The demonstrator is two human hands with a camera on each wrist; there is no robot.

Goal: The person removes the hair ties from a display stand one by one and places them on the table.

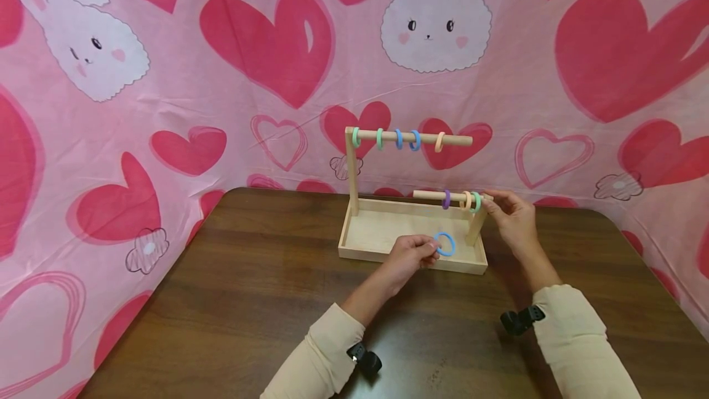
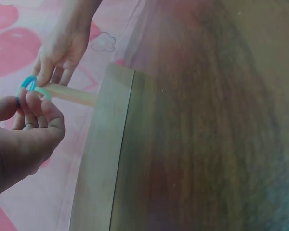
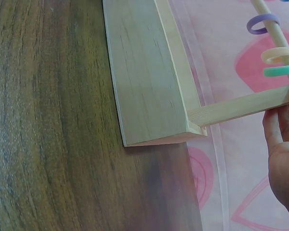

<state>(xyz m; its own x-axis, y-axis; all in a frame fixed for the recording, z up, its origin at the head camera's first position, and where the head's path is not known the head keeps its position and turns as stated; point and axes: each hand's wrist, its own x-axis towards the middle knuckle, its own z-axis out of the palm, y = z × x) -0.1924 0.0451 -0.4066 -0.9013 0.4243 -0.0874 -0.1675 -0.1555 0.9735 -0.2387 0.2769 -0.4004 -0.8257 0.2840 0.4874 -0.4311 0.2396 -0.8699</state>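
Between thumb and fingers, my left hand (image 1: 408,257) pinches a blue ring (image 1: 453,245) in front of the wooden rack's tray (image 1: 360,253). My right hand (image 1: 516,219) grips the top of the short right post (image 1: 477,226), where the lower rod joins it. On that lower rod (image 1: 425,194) hang a purple ring (image 1: 446,199), a peach ring (image 1: 467,202) and a green ring (image 1: 476,203). The upper rod (image 1: 460,140) carries several rings: two green, two blue and, nearest its free end, a peach ring (image 1: 439,142).
The rack stands on a dark brown wooden table (image 1: 249,300), near its back edge. Behind it hangs a pink cloth (image 1: 249,79) printed with hearts and rabbits. Each wrist wears a black strap-on camera, such as the left one (image 1: 365,361).
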